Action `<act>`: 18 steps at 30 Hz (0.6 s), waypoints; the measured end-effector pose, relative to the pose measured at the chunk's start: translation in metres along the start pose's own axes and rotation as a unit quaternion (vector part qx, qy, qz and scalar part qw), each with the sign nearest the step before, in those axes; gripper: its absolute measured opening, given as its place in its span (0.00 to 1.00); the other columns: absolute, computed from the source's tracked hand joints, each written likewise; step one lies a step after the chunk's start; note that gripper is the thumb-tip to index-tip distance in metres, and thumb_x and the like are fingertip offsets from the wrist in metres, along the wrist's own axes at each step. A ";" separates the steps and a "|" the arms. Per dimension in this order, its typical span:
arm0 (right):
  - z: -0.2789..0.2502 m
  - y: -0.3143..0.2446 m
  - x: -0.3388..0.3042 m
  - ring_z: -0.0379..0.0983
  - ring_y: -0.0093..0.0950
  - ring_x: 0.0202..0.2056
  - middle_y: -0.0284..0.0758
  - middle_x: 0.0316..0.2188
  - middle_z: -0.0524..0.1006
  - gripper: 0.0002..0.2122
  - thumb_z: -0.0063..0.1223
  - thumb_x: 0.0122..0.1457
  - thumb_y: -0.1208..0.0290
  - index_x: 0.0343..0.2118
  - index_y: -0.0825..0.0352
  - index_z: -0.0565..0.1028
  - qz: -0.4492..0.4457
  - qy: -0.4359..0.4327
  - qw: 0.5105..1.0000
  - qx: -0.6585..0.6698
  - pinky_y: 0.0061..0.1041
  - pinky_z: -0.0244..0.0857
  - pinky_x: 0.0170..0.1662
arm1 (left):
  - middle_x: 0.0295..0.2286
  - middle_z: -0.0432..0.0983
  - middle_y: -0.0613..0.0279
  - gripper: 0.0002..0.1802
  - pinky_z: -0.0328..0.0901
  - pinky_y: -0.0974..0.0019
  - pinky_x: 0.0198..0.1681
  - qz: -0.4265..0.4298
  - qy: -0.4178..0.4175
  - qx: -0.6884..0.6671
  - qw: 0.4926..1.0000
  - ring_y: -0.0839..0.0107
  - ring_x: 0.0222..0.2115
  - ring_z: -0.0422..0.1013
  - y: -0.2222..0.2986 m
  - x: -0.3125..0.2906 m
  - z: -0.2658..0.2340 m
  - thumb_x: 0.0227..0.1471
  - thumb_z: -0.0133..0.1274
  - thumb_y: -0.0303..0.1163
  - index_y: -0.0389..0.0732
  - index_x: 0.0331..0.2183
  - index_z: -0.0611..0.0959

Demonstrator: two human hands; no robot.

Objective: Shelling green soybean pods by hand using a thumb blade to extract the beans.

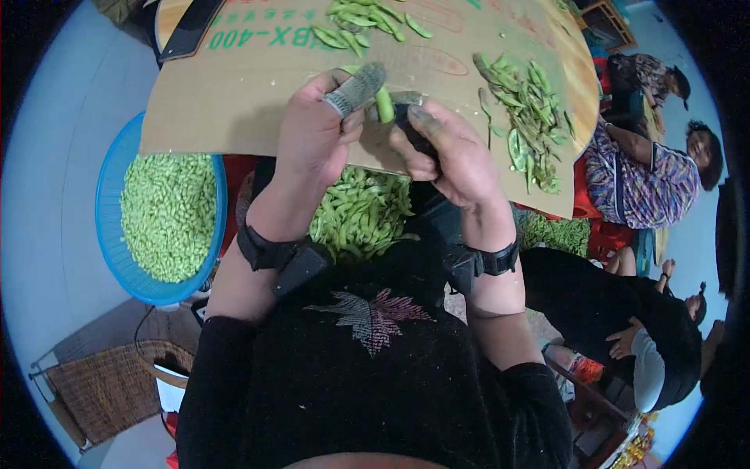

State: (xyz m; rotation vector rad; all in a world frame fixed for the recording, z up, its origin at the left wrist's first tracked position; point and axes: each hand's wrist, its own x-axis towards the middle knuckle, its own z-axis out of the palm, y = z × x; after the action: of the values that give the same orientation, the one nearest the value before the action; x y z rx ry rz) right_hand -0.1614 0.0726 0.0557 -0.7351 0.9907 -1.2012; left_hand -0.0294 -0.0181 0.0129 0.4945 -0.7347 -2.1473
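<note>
A green bean pod (385, 105) sticks out from the fingers of my left hand (316, 129), which are closed on it over the near part of the cardboard. A grey knitted sleeve (358, 90) covers one finger of that hand. Just to the right, my right hand (461, 148) is curled shut beside the pod. Something black (414, 131) shows at its fingers; I cannot tell whether that is a finger cover or a held thing. Below both hands, in my lap, lies a heap of green pods (359, 211).
A flat cardboard sheet (226, 102) covers the round wooden table (574, 62). It carries some pods (367, 19) at the far side, browner pods (535, 117) at right and a dark phone (190, 30). A blue basin (109, 258) of shelled beans stands left. Other people sit at right.
</note>
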 end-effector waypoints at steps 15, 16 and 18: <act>0.009 0.017 0.002 0.52 0.10 0.12 0.24 0.16 0.65 0.07 0.37 0.60 0.71 0.32 0.65 0.69 0.005 0.095 0.995 -0.022 0.08 0.46 0.15 | 0.25 0.70 0.65 0.11 0.56 0.83 0.20 0.005 -0.081 0.030 0.996 0.84 0.20 0.63 -0.005 -0.003 -0.016 0.45 0.49 0.23 0.33 0.36 0.74; 0.008 0.019 0.002 0.52 0.10 0.12 0.24 0.16 0.65 0.07 0.37 0.60 0.71 0.32 0.65 0.69 0.006 0.094 0.995 -0.022 0.08 0.46 0.15 | 0.26 0.71 0.64 0.12 0.57 0.83 0.21 -0.009 -0.108 -0.017 0.994 0.83 0.21 0.64 -0.005 -0.002 -0.021 0.46 0.49 0.24 0.33 0.37 0.73; 0.003 0.018 0.001 0.51 0.10 0.12 0.25 0.16 0.65 0.07 0.38 0.60 0.72 0.34 0.66 0.69 0.037 0.036 0.993 0.105 0.08 0.44 0.13 | 0.27 0.71 0.64 0.13 0.58 0.83 0.21 -0.020 -0.137 -0.064 0.988 0.82 0.22 0.65 -0.006 -0.001 -0.026 0.47 0.49 0.25 0.33 0.37 0.73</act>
State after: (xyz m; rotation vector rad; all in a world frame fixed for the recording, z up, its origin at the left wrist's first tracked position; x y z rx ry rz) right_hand -0.1508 0.0759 0.0406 -0.4889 0.9261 -1.2506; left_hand -0.0174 -0.0229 -0.0106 0.1480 -0.7339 -2.3109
